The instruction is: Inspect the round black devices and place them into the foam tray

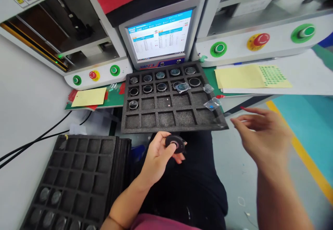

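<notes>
My left hand point(158, 157) is closed round a black watch body point(175, 143), just in front of the foam tray's near edge. The thumb presses on the ringed middle of its face. Off to the right of the tray, my right hand point(262, 133) hangs in the air with thumb and fingers apart. A small red spot shows at its index fingertip; I cannot tell what it is. Round watch bodies fill the two back rows of the foam tray point(174, 129), and one more watch body point(133, 105) sits in the third row. One wrapped watch body point(182, 87) lies across its pocket.
Small clear plastic bags point(212, 104) lie on the tray's right side. Behind it stands a lit monitor point(161, 36) between two machines with green and red buttons. A stack of foam trays point(116, 174) is at lower left. Yellow paper point(238, 77) lies at right.
</notes>
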Action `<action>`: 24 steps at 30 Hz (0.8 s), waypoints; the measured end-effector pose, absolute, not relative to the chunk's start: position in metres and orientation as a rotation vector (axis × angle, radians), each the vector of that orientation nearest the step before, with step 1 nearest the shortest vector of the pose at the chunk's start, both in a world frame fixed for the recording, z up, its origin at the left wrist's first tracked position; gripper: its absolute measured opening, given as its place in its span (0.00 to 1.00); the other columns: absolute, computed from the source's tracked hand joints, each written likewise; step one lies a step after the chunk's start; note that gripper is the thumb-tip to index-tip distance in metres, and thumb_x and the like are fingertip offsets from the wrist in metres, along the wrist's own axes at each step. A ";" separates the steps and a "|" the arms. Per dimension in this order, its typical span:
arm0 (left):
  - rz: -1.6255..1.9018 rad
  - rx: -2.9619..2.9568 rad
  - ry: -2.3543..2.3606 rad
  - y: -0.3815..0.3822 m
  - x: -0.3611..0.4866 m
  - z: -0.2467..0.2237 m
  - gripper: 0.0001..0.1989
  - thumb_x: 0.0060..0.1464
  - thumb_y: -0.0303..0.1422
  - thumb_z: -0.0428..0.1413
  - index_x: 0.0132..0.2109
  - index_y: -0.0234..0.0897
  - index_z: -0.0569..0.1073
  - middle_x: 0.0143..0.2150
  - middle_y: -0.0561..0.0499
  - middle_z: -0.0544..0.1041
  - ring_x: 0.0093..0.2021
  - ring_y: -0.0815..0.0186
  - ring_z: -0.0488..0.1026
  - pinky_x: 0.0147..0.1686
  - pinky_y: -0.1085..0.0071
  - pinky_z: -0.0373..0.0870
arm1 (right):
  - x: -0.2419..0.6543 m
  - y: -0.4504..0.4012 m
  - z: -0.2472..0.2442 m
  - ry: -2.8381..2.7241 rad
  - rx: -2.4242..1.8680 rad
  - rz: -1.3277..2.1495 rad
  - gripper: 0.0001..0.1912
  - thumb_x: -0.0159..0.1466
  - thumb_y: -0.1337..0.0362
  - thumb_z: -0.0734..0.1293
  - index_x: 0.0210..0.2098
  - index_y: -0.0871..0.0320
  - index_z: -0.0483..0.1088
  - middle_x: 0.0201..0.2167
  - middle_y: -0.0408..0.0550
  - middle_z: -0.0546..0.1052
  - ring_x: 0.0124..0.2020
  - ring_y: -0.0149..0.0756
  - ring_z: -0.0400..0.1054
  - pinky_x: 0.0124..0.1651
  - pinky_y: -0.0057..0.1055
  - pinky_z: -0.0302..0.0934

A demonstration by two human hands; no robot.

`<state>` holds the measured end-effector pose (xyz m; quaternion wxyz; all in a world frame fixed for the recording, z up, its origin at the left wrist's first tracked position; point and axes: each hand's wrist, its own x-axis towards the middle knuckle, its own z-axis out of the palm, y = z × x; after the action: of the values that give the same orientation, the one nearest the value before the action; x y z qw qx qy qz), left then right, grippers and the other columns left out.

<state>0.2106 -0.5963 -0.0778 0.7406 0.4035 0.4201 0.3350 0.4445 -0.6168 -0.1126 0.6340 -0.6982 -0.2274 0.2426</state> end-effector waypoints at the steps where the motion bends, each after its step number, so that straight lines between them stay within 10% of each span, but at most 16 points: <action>1: 0.735 0.838 0.890 -0.597 0.211 -0.077 0.16 0.53 0.41 0.63 0.38 0.35 0.67 0.37 0.45 0.82 0.25 0.72 0.73 0.26 0.76 0.67 | 0.438 -0.621 -0.105 -0.533 -1.591 0.513 0.20 0.46 0.64 0.78 0.37 0.48 0.73 0.25 0.37 0.74 0.28 0.38 0.64 0.42 0.37 0.55; 9: 0.725 0.745 0.806 -0.603 0.219 -0.081 0.14 0.56 0.39 0.60 0.39 0.31 0.69 0.41 0.41 0.82 0.21 0.79 0.66 0.21 0.81 0.61 | 0.367 -0.661 -0.071 -0.359 -1.317 0.760 0.21 0.43 0.65 0.79 0.35 0.53 0.70 0.19 0.37 0.72 0.18 0.29 0.61 0.19 0.24 0.50; 17: 0.786 0.597 0.723 -0.615 0.227 -0.082 0.15 0.56 0.40 0.60 0.42 0.32 0.71 0.40 0.42 0.82 0.33 0.66 0.79 0.33 0.74 0.74 | 0.330 -0.667 -0.091 -0.191 -1.132 1.123 0.25 0.46 0.64 0.80 0.40 0.53 0.68 0.18 0.36 0.72 0.21 0.30 0.69 0.30 0.27 0.67; 24: 0.929 0.551 0.743 -0.626 0.230 -0.086 0.16 0.62 0.41 0.53 0.49 0.34 0.74 0.46 0.43 0.81 0.40 0.65 0.79 0.43 0.71 0.74 | 0.325 -0.663 -0.085 -0.159 -1.181 1.131 0.28 0.44 0.64 0.80 0.41 0.53 0.67 0.16 0.33 0.70 0.13 0.21 0.51 0.17 0.18 0.47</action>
<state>0.2297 -0.6257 -0.0864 0.7928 0.2562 0.3456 0.4318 0.3246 -0.6631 -0.0850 0.6814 -0.5261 -0.0707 0.5039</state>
